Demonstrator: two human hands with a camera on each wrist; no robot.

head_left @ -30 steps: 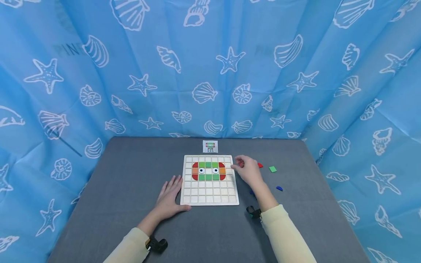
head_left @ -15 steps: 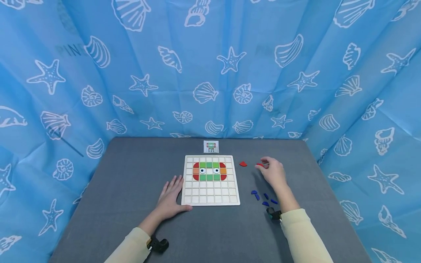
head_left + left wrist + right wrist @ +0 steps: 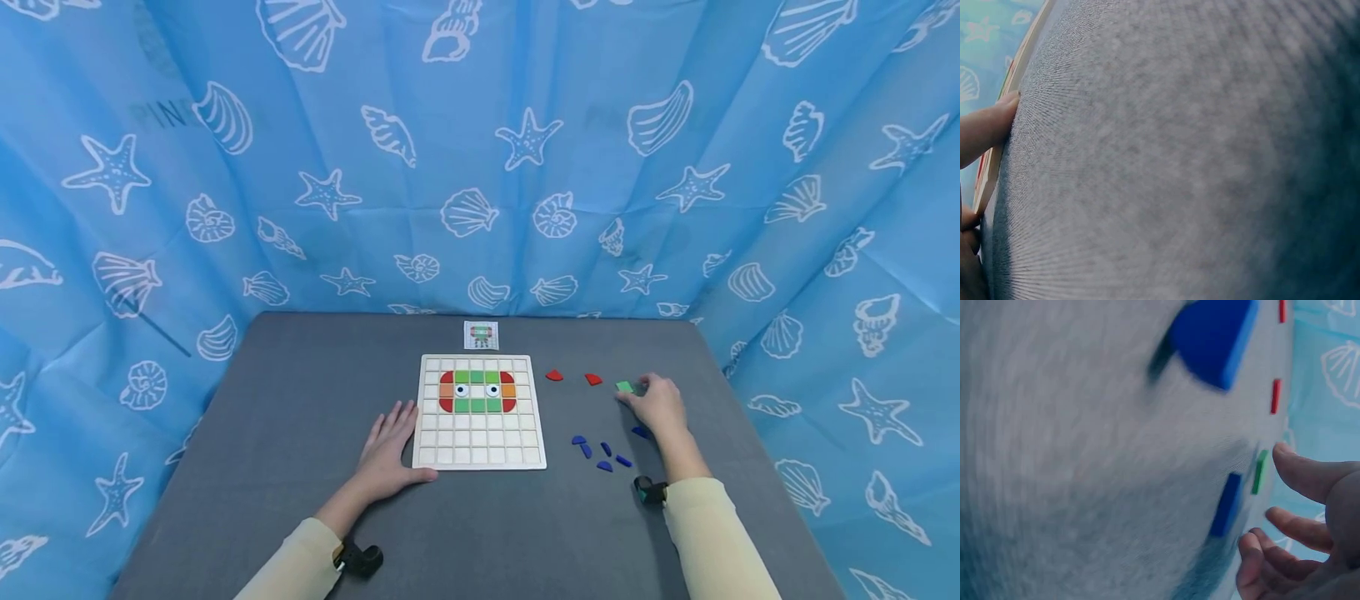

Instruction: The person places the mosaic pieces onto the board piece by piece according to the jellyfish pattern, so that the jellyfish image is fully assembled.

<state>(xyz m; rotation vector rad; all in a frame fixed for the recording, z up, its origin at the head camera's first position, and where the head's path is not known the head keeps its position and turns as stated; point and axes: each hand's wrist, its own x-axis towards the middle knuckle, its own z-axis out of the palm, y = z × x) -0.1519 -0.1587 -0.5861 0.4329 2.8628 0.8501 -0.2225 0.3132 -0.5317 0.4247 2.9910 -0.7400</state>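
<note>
Right hand (image 3: 658,402) has scooted over from the red pieces to the green square (image 3: 625,387), while the left hand (image 3: 390,458) and the board (image 3: 480,456) look like they've stayed put. From where I'm standing, the right thumb and fingers sit either side of that green square, but the right wrist view shows a clear gap between them and the square lying flat on the grey table (image 3: 315,358), so it's not gripped. Left hand's spread out with the fingers straight, fingertips against the board's left edge and the thumb by its bottom-left corner, just bracing it, nothing pinched. The board's a pale grid with a red, orange and green block on its upper half, plus two round white eye tiles (image 3: 461,390). Off its right side, two red pieces (image 3: 554,376) lie in a row with the green square. Nearer the person there's a loose scatter of blue pieces (image 3: 605,466), one of them right beside the right wrist. Past the board's far edge sits a little picture card (image 3: 481,335), and behind the table hangs a blue curtain (image 3: 420,208) covered in white shells and starfish.
</note>
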